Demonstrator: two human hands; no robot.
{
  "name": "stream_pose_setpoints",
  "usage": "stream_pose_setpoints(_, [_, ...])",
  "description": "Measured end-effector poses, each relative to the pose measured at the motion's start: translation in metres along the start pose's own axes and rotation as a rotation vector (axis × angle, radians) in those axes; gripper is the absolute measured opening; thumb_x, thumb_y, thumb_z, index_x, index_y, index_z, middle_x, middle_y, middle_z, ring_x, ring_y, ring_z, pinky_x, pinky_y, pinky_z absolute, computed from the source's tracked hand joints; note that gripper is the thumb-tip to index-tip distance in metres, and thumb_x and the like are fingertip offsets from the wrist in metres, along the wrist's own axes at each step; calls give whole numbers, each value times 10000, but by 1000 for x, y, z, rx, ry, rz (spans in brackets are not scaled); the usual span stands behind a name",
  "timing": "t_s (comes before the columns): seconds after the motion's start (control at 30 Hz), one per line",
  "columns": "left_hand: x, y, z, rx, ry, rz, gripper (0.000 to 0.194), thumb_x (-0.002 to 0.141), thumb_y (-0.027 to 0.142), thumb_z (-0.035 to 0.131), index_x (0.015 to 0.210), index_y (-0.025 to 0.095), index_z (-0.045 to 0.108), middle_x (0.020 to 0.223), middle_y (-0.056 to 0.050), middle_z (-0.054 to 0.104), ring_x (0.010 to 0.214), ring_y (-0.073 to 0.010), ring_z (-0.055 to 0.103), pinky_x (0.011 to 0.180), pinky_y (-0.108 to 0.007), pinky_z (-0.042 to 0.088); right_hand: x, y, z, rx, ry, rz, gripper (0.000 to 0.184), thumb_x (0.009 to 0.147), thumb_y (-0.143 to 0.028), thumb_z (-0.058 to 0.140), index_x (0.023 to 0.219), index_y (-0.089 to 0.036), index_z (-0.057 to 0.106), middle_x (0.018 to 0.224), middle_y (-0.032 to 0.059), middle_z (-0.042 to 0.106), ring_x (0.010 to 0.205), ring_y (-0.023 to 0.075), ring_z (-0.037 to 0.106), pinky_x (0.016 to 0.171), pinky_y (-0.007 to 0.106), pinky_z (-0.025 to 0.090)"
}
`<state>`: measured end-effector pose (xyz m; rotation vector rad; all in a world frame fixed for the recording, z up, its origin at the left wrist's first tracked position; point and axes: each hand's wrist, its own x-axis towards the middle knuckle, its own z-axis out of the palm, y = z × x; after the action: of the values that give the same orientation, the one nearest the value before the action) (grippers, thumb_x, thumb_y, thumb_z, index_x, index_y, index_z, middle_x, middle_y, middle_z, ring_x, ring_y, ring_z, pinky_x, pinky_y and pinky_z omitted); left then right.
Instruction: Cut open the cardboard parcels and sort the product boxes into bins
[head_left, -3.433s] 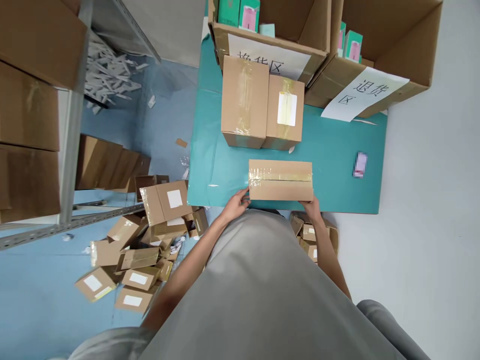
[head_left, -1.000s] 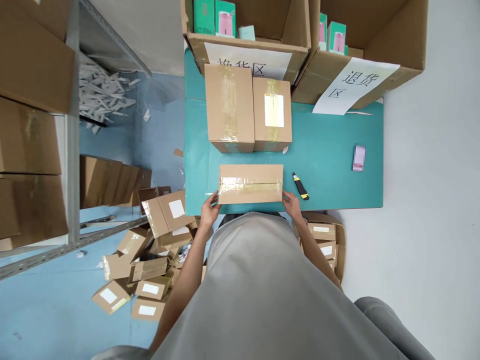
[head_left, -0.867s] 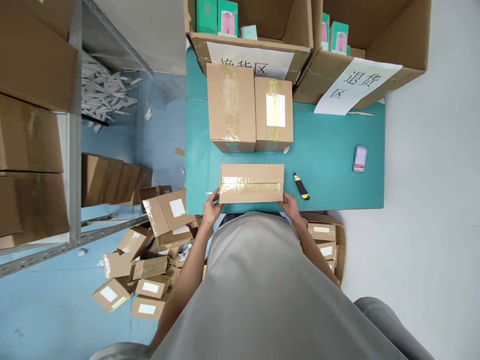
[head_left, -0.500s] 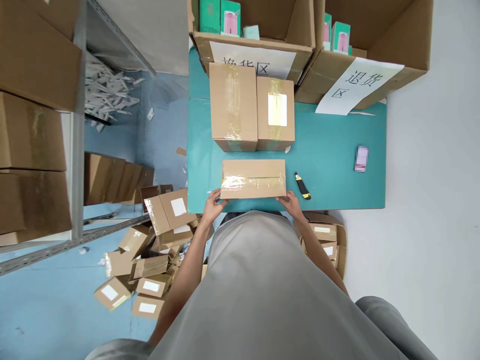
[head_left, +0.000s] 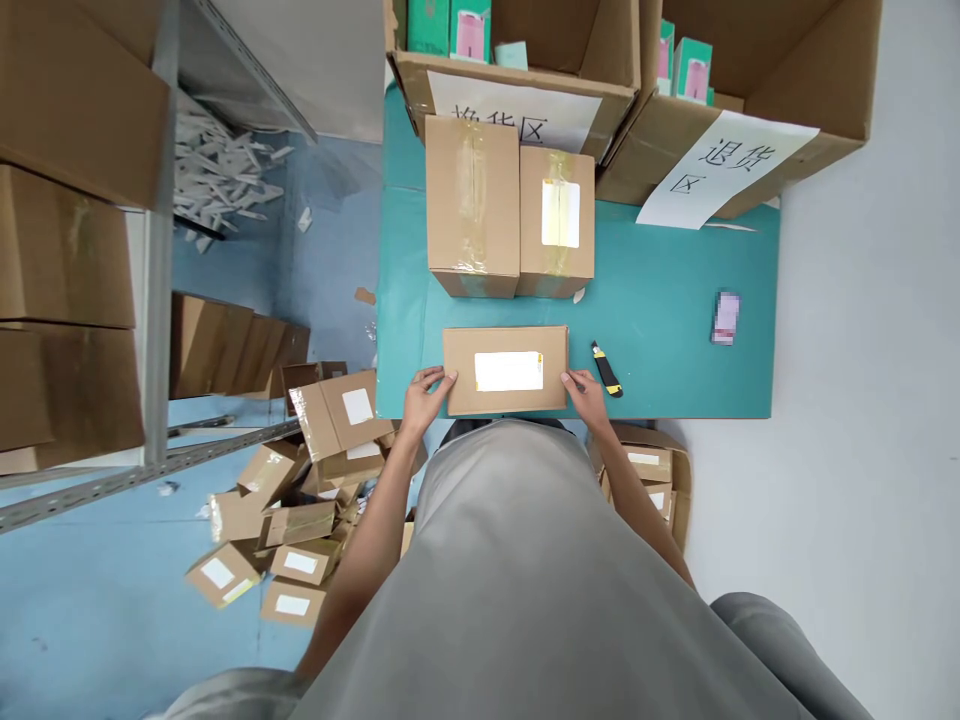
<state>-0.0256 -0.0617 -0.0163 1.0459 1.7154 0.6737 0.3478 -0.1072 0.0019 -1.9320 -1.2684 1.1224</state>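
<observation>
Left hand [head_left: 425, 402] and right hand [head_left: 587, 398] touch opposite ends of labelled carton [head_left: 508, 371]; cannot tell whether clamped. Utility knife [head_left: 607, 369] lies just right of right hand.

The light is bright (edges look stretched).

The matt cardboard box [head_left: 506, 400] bears a smooth paper label [head_left: 508, 371] by the smooth surface's [head_left: 660, 290] near edge; glossy plastic tape [head_left: 472, 200] crosses a matt carton [head_left: 446, 200] toward the far edge.
</observation>
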Motion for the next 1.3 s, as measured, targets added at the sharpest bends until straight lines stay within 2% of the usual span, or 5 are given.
stream_pose_setpoints(0.2, [-8,-27,0,5,9,-29,538,1035,621,544,1114,185,850,1417,-163,803,1419,-333,687,1300,-514,483,-6,30,0,-45,-1,32,748,1044,-853,427,937,-225,819,1070,147,788,1069,313,711,945,424,608])
stream_pose_setpoints(0.37, [-23,-47,-1,56,-28,-95,424,881,398,668,1203,183,841,1440,-170,795,1421,-366,697,1296,-558,492,-18,49,1,-31,-37,80,483,965,-596,617,1087,-206,873,1126,155,801,1020,307,733,891,437,631])
stream_pose_setpoints(0.6, [-31,-50,7,24,-84,-125,384,781,324,733,1115,184,864,1408,-178,806,1409,-395,700,1263,-588,526,-24,48,15,1,-103,83,287,821,-512,681,790,-239,763,1003,116,774,927,292,695,873,429,632])
stream_pose_setpoints(0.83, [-28,-28,0,-63,-96,-125,300,762,309,746,1010,211,881,1461,-147,780,1453,-385,673,1214,-538,582,-23,27,1,7,-71,67,541,849,-770,697,769,-235,711,1038,130,753,872,273,689,874,435,629])
stream_pose_setpoints(1.3, [-24,52,-31,29,91,139,454,909,617,800,1099,214,886,1309,-123,813,1338,-345,732,1255,-515,548,-7,-48,-26,121,47,66,545,894,-734,767,907,-202,882,884,99,828,799,285,768,788,427,664])
